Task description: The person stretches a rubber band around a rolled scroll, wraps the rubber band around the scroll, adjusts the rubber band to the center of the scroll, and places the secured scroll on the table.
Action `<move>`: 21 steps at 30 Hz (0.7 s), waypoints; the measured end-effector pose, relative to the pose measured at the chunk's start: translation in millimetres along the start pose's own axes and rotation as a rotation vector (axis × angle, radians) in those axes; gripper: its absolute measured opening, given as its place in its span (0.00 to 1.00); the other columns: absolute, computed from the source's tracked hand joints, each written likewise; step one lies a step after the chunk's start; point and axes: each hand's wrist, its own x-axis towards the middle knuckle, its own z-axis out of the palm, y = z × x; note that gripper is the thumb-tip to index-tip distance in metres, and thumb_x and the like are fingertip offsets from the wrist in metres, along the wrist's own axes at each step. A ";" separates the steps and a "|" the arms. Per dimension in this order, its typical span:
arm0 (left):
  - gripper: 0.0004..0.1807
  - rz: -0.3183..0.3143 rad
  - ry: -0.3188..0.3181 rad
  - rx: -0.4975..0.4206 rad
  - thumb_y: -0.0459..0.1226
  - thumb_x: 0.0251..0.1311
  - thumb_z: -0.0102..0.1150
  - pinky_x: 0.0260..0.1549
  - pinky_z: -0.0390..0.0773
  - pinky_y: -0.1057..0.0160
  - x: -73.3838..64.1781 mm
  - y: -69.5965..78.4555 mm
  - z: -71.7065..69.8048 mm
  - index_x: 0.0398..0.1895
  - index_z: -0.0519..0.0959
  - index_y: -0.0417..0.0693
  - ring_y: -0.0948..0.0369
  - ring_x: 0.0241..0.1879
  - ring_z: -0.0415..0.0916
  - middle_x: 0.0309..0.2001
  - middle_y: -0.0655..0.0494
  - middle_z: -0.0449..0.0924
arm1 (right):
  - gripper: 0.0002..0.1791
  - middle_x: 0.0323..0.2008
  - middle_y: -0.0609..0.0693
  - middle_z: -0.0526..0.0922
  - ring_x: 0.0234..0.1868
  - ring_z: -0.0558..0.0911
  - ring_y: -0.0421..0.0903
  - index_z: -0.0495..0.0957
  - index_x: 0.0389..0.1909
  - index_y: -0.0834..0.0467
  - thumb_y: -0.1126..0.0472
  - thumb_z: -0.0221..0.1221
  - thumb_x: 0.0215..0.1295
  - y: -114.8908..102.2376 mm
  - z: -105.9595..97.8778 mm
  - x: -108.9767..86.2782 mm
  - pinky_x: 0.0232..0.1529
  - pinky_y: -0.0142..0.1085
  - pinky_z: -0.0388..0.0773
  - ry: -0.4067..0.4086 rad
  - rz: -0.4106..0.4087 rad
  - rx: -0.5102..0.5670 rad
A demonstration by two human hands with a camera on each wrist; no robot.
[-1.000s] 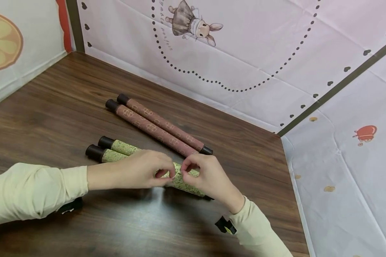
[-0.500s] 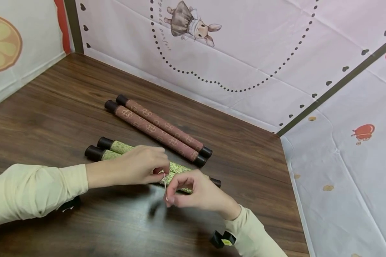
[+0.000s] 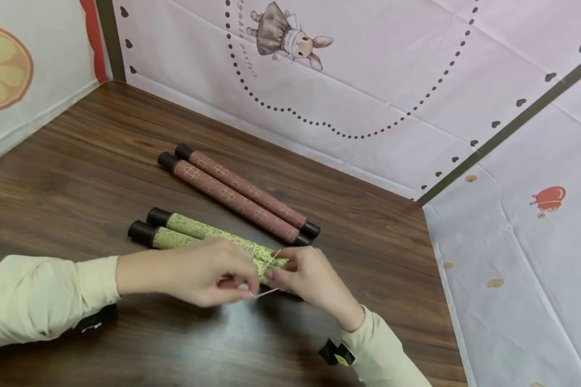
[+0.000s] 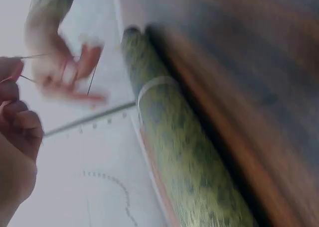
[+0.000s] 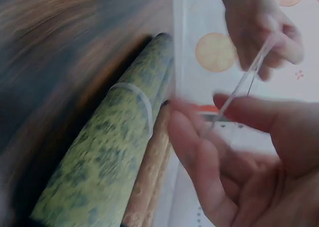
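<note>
Two green patterned scrolls with dark end knobs lie side by side beneath my hands. A thin white string stretches between the hands, and a pale band circles the nearer green scroll in the right wrist view. With its thumb and index finger, my left hand pinches the string just in front of the scrolls. Over the scrolls' right part, my right hand has the string across its curved fingers, thumb and index apart. The scrolls' right ends are largely hidden by the right hand.
Behind the green pair, two reddish-brown scrolls with flower patterns lie parallel on the dark wooden table. Printed cloth walls border the table at the back and both sides.
My left hand has moved towards the table's front with the string. The right hand dipped in front of the scrolls, then came back over them, its thumb and index now spread apart.
</note>
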 end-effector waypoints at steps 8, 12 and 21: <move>0.17 -0.046 -0.271 0.116 0.42 0.64 0.60 0.30 0.70 0.83 2.8 17.1 22.3 0.56 0.77 0.54 0.81 0.28 0.70 0.29 0.72 0.78 | 0.26 0.54 0.62 0.84 0.49 0.87 0.56 0.74 0.63 0.61 0.69 0.62 0.62 -12.6 4.7 7.0 0.46 0.39 0.86 0.076 0.016 0.570; 0.13 -0.074 -0.259 0.090 0.43 0.63 0.61 0.28 0.67 0.85 2.0 17.6 19.0 0.49 0.78 0.55 0.82 0.26 0.67 0.27 0.72 0.76 | 0.22 0.57 0.56 0.84 0.57 0.84 0.48 0.80 0.56 0.59 0.65 0.65 0.60 -10.5 11.1 2.1 0.59 0.39 0.80 0.061 -0.161 0.244; 0.07 0.086 -0.134 0.457 0.42 0.52 0.68 0.27 0.67 0.75 -0.7 -10.0 -10.9 0.27 0.77 0.61 0.72 0.27 0.62 0.24 0.72 0.75 | 0.13 0.40 0.40 0.87 0.44 0.84 0.35 0.86 0.38 0.50 0.49 0.70 0.54 -6.7 15.0 -21.0 0.49 0.29 0.80 -0.021 -0.397 -0.508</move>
